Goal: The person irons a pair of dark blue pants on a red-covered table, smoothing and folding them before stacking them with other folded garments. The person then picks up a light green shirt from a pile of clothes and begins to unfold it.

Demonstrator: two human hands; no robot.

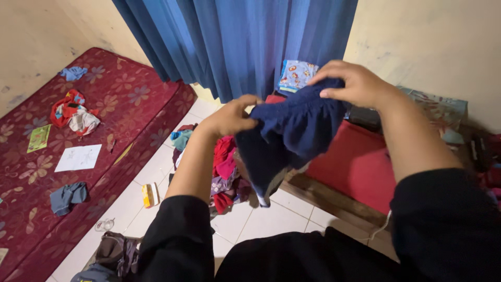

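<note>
A person in black sleeves is holding a dark blue garment up in front of the chest, above a white tiled floor. The left hand is pinching one edge of the cloth between thumb and fingers, closed firmly on it. The right hand is gripping the top edge higher up, fingers curled over the gathered band, also closed on the cloth. The garment is hanging between the two hands, bunched and creased, its lower corner drooping toward the floor.

To handle it well, the hands would probably do best keeping hold of the same edge and drawing apart, so the cloth is pulled flat rather than twisted.

Just below the garment, a pile of red, pink and purple clothes is lying on the tiles. To the right, a red cushion is resting on a low wooden frame, close enough that the hanging cloth could be brushing it. A blue curtain is hanging behind. On the left, a dark red flowered mattress is holding scattered clothes and a white sheet of paper. A small yellow box is sitting on the floor beside it.
</note>
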